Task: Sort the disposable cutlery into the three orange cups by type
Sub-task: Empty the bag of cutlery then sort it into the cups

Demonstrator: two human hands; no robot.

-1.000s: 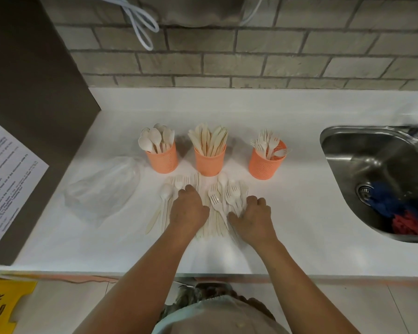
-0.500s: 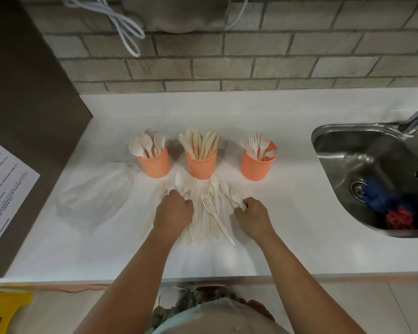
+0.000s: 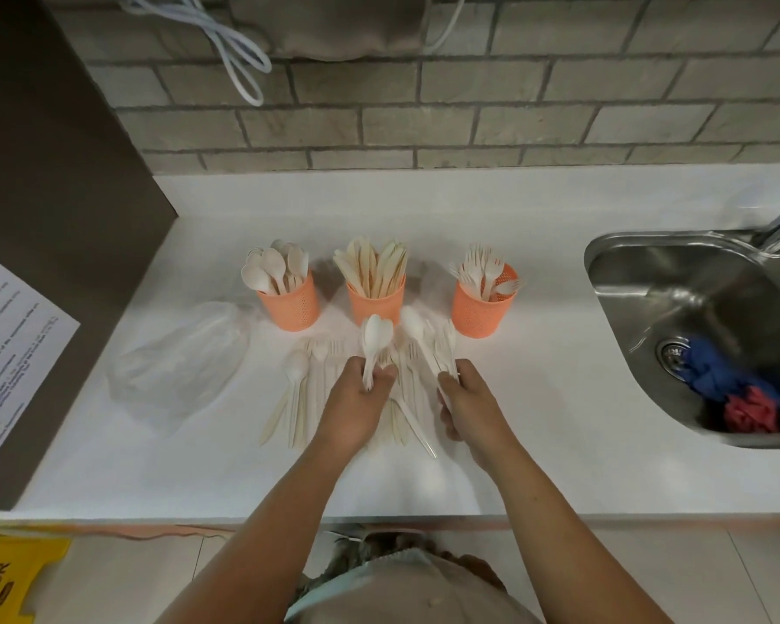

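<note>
Head view: left hand (image 3: 359, 400) pinches 2 spoons (image 3: 376, 336) bound for the spoon cup (image 3: 290, 304); right hand (image 3: 467, 398) grips seemingly mixed cutlery (image 3: 428, 340).

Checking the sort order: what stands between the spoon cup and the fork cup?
The orange cup of knives, in line between spoon cup and fork cup; head view shows it.

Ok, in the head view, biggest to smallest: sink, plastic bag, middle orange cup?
1. sink, though partly cut off by the frame
2. plastic bag
3. middle orange cup, clearly smallest
</note>
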